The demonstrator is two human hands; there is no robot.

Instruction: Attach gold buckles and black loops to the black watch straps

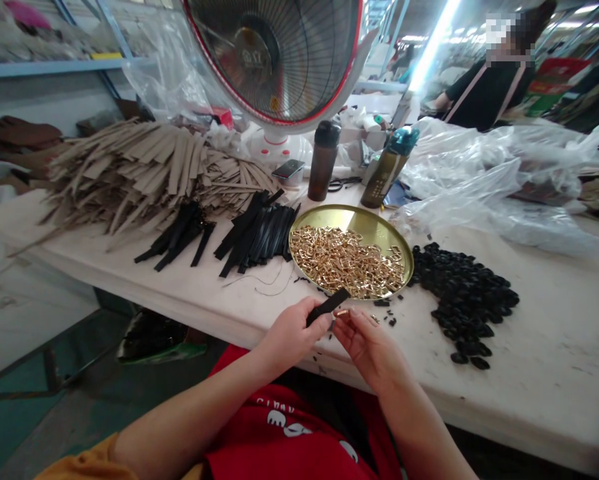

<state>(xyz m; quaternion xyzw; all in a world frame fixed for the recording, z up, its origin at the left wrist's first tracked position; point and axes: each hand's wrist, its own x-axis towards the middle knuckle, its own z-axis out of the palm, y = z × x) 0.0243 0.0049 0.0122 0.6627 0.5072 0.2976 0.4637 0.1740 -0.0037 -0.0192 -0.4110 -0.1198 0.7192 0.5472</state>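
Observation:
My left hand (295, 333) is closed round a flat black strap (332, 303), whose end sticks out past the thumb. Close against it, my right hand (366, 343) pinches a small gold buckle (342, 313) between thumb and fingers. The two hands meet at the table's near edge, just below a round gold tray (402, 250). A heap of gold buckles (346, 260) covers much of that tray. Left of it lies a row of black straps (266, 233), with another bunch of black straps (179, 233) farther left. Small black loops (464, 293) are piled to the right.
Behind stand a fan heater (279, 60), a dark bottle (324, 160) and a green-lidded bottle (389, 167). Beige strips (129, 167) are heaped at the left. Clear plastic bags (494, 173) cover the back right. A person (494, 87) is in the background.

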